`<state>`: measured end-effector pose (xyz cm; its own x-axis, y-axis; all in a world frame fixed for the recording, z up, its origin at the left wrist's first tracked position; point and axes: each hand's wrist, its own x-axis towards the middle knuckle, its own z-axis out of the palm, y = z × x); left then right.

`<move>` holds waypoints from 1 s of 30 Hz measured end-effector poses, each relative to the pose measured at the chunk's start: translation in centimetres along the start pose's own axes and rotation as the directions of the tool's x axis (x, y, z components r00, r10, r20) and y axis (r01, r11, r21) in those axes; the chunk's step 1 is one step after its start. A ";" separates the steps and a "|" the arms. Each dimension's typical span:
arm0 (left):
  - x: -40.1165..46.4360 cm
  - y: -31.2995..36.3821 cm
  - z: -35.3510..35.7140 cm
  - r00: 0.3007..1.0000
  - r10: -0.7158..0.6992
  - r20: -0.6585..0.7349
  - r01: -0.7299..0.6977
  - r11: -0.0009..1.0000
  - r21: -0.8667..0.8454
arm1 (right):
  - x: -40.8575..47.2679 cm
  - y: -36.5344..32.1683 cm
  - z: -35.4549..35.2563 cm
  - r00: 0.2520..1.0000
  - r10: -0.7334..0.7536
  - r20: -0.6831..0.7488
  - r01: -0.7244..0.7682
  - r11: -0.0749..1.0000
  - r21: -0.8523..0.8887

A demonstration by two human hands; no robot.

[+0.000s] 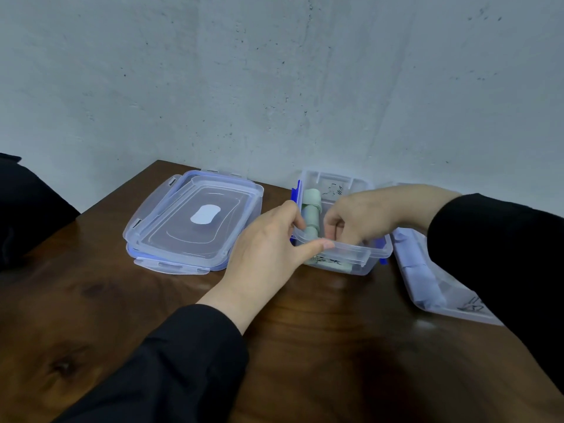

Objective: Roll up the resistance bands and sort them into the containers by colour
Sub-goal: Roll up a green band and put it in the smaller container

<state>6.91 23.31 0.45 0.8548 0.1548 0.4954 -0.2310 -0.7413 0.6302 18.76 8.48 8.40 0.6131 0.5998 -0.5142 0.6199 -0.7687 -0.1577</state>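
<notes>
Now both hands are at the middle clear plastic container (351, 254) on the dark brown wooden table (152, 315).

Seen from the head camera, the left hand (265, 251) grips the container's near left corner, thumb along the front rim and fingers curled over the side wall. The right hand (363, 218) reaches down inside, fingers bent around something I cannot make out, so whether it grasps anything I cannot tell. Pale green rolled resistance bands (311, 213) lie in a row along the container's left side, just beside the right hand. A second clear container holding pale blue rolled bands (418, 270) sits to the right, partly hidden by the black sleeve (494, 257). Two stacked clear lids with blue clips (195, 221) rest to the left.
</notes>
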 end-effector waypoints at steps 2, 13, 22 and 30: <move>0.0 0.0 0.0 1.000 0.000 0.008 0.000 1.000 0.000 | -0.2 0.1 -0.2 0.999 0.012 0.034 -0.016 0.995 0.098; -0.1 -0.1 0.0 0.999 0.046 -0.001 -0.046 0.999 0.017 | -0.5 -0.2 -0.6 0.999 0.043 0.023 -0.043 0.999 0.010; -0.4 0.9 -0.2 0.977 0.132 -0.164 -0.133 0.991 0.009 | -6.0 -1.2 0.5 0.647 0.019 -0.762 0.034 0.998 0.055; -3.7 5.7 1.1 0.891 0.437 -0.123 -0.433 0.899 0.057 | -14.1 -2.3 15.7 0.462 0.216 -0.860 0.259 0.895 0.364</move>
<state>2.96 17.79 1.61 0.6036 -0.1058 0.7902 -0.5514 -0.7712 0.3180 1.03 -1.67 2.80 0.8385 0.3017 0.4537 0.5351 -0.6131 -0.5812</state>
